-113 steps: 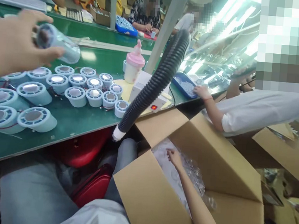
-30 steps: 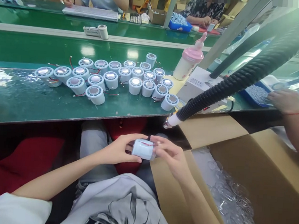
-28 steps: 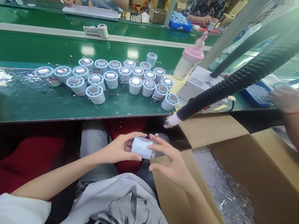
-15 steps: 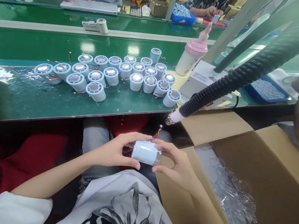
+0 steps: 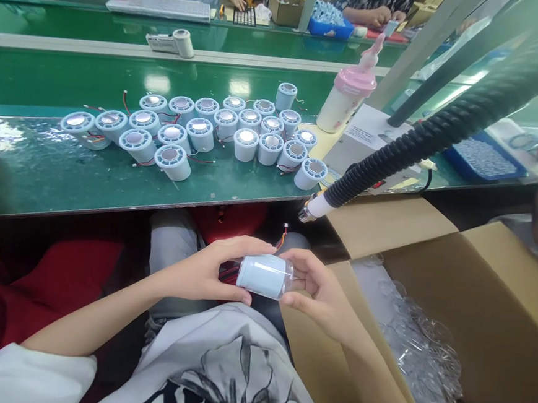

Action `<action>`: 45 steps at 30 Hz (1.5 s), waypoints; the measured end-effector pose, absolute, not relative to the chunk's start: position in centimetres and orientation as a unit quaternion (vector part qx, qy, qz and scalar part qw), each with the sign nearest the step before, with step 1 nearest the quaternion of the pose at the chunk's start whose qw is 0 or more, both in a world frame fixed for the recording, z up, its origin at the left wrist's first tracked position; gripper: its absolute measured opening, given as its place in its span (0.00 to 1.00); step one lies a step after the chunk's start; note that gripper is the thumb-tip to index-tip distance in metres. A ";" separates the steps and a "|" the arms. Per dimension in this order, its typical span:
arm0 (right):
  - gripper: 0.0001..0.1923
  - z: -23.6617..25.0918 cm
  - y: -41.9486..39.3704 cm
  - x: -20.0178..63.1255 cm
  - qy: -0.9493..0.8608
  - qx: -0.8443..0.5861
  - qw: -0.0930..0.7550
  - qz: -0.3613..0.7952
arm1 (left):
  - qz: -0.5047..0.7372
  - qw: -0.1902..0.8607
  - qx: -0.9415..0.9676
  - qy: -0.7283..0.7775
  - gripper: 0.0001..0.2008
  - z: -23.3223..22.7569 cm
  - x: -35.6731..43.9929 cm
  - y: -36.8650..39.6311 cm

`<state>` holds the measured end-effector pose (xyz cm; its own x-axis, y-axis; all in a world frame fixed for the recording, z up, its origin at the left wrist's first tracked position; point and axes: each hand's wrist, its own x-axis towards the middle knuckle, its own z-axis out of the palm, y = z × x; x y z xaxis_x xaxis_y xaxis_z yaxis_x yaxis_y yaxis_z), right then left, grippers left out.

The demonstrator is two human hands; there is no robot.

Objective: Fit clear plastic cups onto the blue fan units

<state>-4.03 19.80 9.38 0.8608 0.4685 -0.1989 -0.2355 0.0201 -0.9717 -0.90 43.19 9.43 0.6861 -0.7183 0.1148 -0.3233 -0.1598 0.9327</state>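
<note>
A pale blue cylinder lies sideways above my lap, with a clear plastic sleeve around it that sticks out past its right end. My left hand grips the cylinder's left end between thumb and fingers. At the other end, my right hand pinches the clear sleeve's rim. Thin red, yellow and black wires with a small white connector rise behind the cylinder. On the green bench stand several similar pale blue cylinders, with ringed tops and loose wires.
A black flexible hose with a metal-tipped nozzle hangs right of my hands. An open cardboard box holds clear plastic rings. A pink-lidded bottle and white machine stand on the bench. Co-workers' hands show opposite and at both sides.
My right hand's fingers have slid rightward off the cylinder's top to the sleeve's end. The connector has shifted slightly left. A co-worker's hand opposite has lowered to a black grid.
</note>
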 end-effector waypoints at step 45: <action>0.25 2.6 20.8 2.2 0.207 -0.323 0.889 0.251 | -0.317 0.711 0.609 -0.155 0.35 5.1 8.5 37.4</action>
